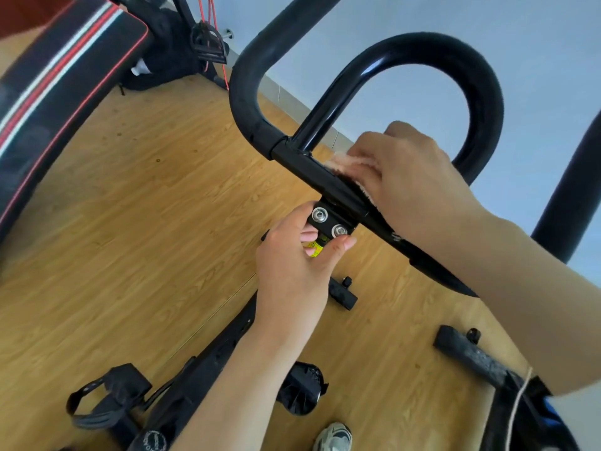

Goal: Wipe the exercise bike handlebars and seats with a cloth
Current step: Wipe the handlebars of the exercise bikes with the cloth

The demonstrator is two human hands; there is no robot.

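The right hand (pixel 413 180) curls over a pink cloth (pixel 341 162) and presses it on the straight part of the handlebar (pixel 318 177), just beside where the loop joins. The left hand (pixel 292 265), just below, pinches the bolted bracket (pixel 331 222) under that bar between thumb and fingers. Well left of both hands lies a striped pad (pixel 58 79); below the left forearm are a pedal (pixel 104 398) and a shoe (pixel 335 437)

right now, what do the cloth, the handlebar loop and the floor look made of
Cloth: pale pink, fluffy pile, probably microfibre or terry. Handlebar loop: glossy black tube with sharp reflections, likely painted metal; its top looks matte, maybe foam sleeve. Floor: wood-grain planks, wood or laminate.
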